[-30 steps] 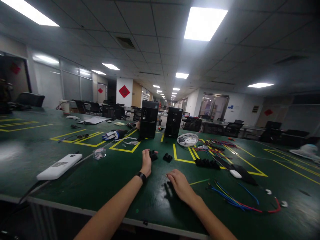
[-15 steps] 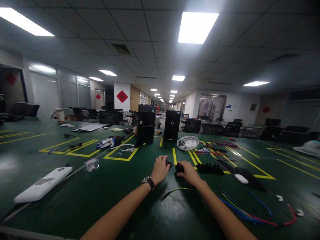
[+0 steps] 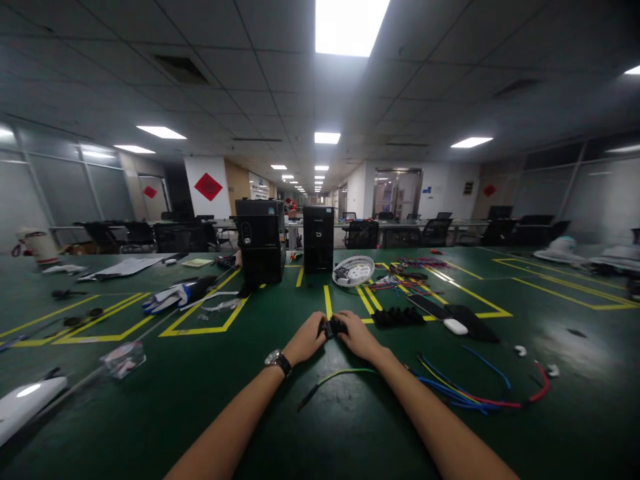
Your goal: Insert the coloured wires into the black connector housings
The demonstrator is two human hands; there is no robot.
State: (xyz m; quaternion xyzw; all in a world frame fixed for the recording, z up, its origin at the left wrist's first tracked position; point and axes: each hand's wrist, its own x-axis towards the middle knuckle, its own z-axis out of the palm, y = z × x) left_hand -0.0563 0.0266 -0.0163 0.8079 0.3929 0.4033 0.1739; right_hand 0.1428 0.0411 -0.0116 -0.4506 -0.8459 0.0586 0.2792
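My left hand (image 3: 306,339) and my right hand (image 3: 361,337) meet over the green table top. The fingers of each are curled round a small black part; the left hand's black part (image 3: 327,329) is mostly covered and its kind cannot be made out. Against it, or very near, is the right hand's black part (image 3: 339,325). A row of black knobbly pieces (image 3: 399,318) lies just right of the right hand. Below the hands, a yellow-green wire (image 3: 340,373) runs across the table and passes behind the right forearm.
Two black computer towers (image 3: 260,241), (image 3: 319,240) stand ahead. Nearby are a white basket (image 3: 354,272) and tangled coloured wires (image 3: 410,279). Blue and red cables (image 3: 470,398) and a white case (image 3: 455,327) lie right; a clear plastic box (image 3: 123,359) and white power bank (image 3: 27,403) lie left.
The two hands have come together, bringing their black parts close to each other or into contact. The view has turned to the right, so the table's things appear farther left.
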